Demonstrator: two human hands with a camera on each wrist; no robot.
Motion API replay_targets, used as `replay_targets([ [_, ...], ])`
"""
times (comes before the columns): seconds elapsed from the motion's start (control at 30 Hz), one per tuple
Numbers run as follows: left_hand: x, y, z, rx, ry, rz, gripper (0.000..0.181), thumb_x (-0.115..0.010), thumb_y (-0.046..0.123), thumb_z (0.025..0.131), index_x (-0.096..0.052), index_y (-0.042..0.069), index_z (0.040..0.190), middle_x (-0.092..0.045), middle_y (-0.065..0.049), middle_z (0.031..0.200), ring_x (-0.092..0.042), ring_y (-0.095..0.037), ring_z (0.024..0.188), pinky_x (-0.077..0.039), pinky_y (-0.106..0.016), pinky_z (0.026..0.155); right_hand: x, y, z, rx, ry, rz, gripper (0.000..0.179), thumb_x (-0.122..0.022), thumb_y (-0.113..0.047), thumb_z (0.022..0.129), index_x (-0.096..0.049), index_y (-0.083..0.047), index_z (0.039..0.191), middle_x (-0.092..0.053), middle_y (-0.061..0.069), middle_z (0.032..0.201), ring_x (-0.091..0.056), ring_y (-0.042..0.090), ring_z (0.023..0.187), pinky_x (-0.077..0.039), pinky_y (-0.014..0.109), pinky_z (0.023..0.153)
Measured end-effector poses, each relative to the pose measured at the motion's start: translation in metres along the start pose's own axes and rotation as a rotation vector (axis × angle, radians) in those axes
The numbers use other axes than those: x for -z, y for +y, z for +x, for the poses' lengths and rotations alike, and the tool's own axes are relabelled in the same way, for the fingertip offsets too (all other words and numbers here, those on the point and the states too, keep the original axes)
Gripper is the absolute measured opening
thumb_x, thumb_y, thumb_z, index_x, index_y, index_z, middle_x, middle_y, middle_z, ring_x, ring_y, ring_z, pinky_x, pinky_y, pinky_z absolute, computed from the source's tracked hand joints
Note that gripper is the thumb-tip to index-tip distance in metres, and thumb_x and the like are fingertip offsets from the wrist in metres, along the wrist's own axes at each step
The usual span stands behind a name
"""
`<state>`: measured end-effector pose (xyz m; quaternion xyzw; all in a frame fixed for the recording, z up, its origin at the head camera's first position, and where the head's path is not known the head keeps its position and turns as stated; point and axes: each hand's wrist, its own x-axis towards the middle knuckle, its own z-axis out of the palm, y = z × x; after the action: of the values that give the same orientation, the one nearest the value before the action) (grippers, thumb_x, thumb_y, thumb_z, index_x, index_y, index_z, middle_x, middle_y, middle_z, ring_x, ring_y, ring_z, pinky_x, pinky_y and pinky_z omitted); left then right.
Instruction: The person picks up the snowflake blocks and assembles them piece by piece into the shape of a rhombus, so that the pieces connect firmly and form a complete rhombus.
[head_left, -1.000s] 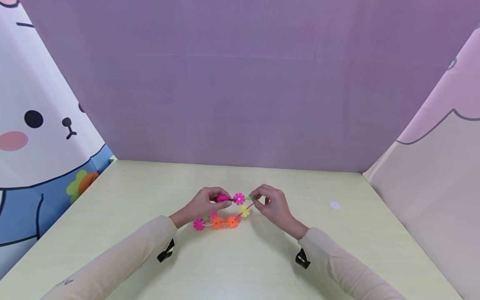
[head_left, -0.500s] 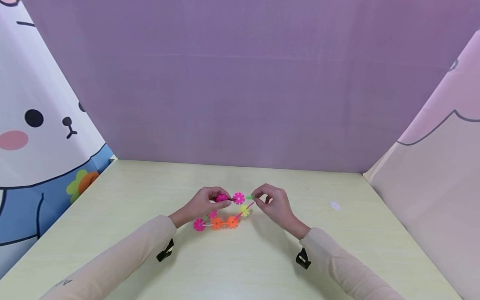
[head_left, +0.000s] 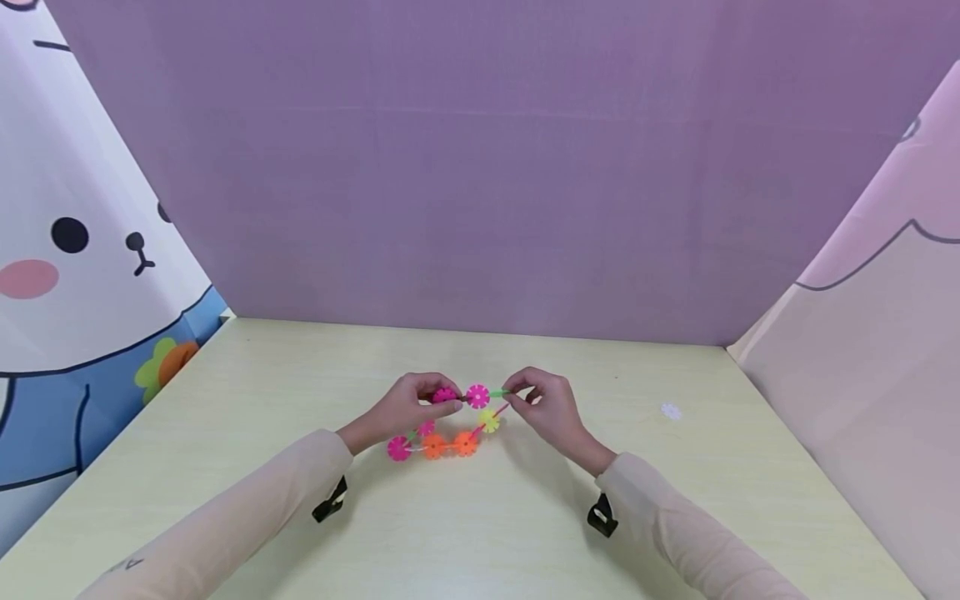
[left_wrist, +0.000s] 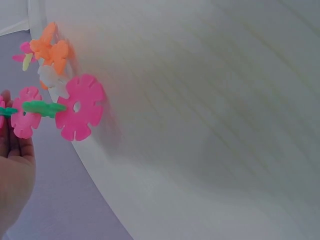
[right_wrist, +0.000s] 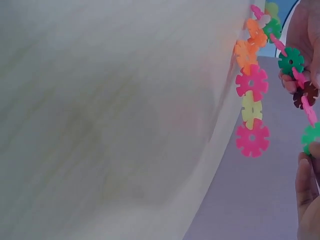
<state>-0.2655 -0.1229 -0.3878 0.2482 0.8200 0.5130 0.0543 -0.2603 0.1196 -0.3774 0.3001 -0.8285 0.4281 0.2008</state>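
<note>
A chain of interlocking plastic flower discs (head_left: 477, 396) bends into a loop with a gap at the right, mostly above the table. My left hand (head_left: 408, 406) holds its upper side, between fingers and thumb, beside a dark brown disc (right_wrist: 306, 95). With thumb and fingertips, my right hand (head_left: 551, 417) pinches a green disc (right_wrist: 311, 140) at the upper end. Below those fingertips, the other end finishes in a pink disc (right_wrist: 252, 137) joined to a yellow disc (right_wrist: 251, 107). Orange discs (head_left: 433, 447) form the near side. In the left wrist view, another pink disc (left_wrist: 87, 95) sits at the loop's corner.
A single pale disc (head_left: 671, 412) lies on the light wooden table (head_left: 480, 533), right of the hands. A purple panel (head_left: 480, 183) stands behind the table. Cartoon-printed cloths flank it on the left (head_left: 90, 317) and right (head_left: 870, 358).
The right fingertips have shifted very slightly right, and a little more of the green disc shows. The left hand and the rest of the chain stay almost still.
</note>
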Motion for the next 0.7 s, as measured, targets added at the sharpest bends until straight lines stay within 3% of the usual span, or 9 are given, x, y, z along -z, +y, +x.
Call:
replay_targets([
  [0.37, -0.0005, 0.001, -0.0009, 0.002, -0.005, -0.004, 0.025, -0.066, 0.03, 0.084, -0.065, 0.01, 0.099, -0.061, -0.003, 0.082, -0.05, -0.015, 0.067, -0.044, -0.022, 0.056, -0.0024, 0.0004, 0.0019, -0.048, -0.006, 0.069, 0.01, -0.07, 0.003, 0.075, -0.067, -0.004, 0.082, -0.069, 0.007, 0.08, -0.065, 0.018, 0.072, -0.053, 0.023, 0.059],
  [0.6, -0.0015, 0.001, 0.0004, -0.012, -0.001, -0.004, 0.023, -0.066, 0.03, 0.084, -0.065, 0.012, 0.098, -0.061, -0.003, 0.082, -0.049, -0.014, 0.067, -0.044, -0.022, 0.057, -0.0016, -0.0061, 0.0029, -0.062, -0.023, 0.087, 0.008, -0.067, 0.01, 0.075, -0.065, 0.005, 0.082, -0.068, 0.017, 0.08, -0.066, 0.028, 0.072, -0.055, 0.037, 0.061],
  [0.7, -0.0025, 0.001, 0.0005, -0.015, 0.002, -0.007, 0.021, -0.067, 0.03, 0.083, -0.065, 0.014, 0.097, -0.061, -0.003, 0.083, -0.05, -0.014, 0.068, -0.045, -0.022, 0.058, -0.0011, -0.007, 0.0028, -0.058, -0.028, 0.089, 0.009, -0.066, 0.012, 0.074, -0.065, 0.006, 0.081, -0.068, 0.018, 0.079, -0.066, 0.029, 0.071, -0.054, 0.038, 0.06],
])
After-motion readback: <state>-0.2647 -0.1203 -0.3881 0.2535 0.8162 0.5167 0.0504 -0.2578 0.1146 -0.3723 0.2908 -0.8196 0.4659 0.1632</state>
